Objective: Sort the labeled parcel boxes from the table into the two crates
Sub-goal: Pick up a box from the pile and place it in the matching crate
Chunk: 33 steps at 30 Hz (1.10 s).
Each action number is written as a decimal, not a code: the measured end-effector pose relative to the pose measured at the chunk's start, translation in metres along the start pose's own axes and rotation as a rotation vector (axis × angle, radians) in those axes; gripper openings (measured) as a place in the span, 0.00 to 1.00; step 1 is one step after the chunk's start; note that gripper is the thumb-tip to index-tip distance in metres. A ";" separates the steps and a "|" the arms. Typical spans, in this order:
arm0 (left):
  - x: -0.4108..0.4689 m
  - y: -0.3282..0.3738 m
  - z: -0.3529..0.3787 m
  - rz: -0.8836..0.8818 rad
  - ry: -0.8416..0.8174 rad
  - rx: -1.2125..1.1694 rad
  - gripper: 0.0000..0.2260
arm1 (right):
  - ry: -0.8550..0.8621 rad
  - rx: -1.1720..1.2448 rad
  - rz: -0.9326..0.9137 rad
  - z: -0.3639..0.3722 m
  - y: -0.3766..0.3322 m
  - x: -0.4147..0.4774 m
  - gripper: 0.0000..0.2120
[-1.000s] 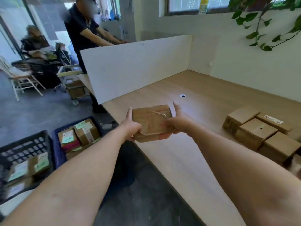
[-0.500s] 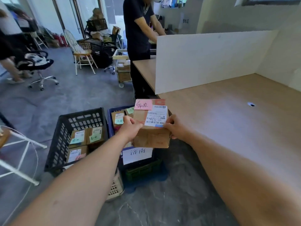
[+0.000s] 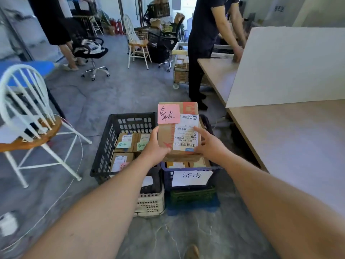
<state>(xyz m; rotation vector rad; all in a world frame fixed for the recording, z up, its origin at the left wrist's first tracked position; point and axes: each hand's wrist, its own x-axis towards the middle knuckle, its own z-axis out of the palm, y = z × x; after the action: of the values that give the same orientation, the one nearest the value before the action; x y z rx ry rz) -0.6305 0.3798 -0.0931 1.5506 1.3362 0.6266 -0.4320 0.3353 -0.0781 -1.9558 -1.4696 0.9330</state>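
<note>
Pink-noted cardboard parcel box (image 3: 178, 131) above black crate (image 3: 112, 146) and blue crate (image 3: 168, 176)

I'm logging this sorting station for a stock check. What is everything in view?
parcel box: one, brown with pink note and white label, held above the blue crate
black crate: one, black, atop a cream crate, left of the blue one
blue crate: one, blue with white sign, atop a green crate beside the table
boxes in black crate: at least three, brown, two with green notes
boxes in blue crate: count hidden, brown, under the held box
table: one, pale wood, right
divider board: one, white, upright on the table
chairs: two white, one black, left and back
other people: two, dark clothes, back
left hand: one, grips the box's left side
right hand: one, grips its right side
</note>
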 end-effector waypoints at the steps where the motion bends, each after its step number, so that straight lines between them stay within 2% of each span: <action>1: 0.005 -0.002 -0.003 -0.001 0.008 0.009 0.39 | -0.014 -0.010 -0.011 0.003 -0.002 0.009 0.36; 19: 0.111 -0.041 -0.084 -0.232 0.184 0.189 0.39 | -0.277 -0.121 -0.144 0.063 -0.052 0.169 0.36; 28: 0.145 -0.098 -0.111 -0.324 0.130 0.261 0.40 | -0.352 -0.216 -0.096 0.126 -0.051 0.215 0.37; 33: 0.179 -0.149 -0.116 -0.374 0.040 0.222 0.39 | -0.373 -0.253 0.020 0.173 -0.036 0.237 0.37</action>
<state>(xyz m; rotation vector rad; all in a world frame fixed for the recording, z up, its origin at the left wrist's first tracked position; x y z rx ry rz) -0.7481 0.5776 -0.2145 1.4108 1.7178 0.2838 -0.5464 0.5729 -0.2114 -2.0532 -1.8557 1.2228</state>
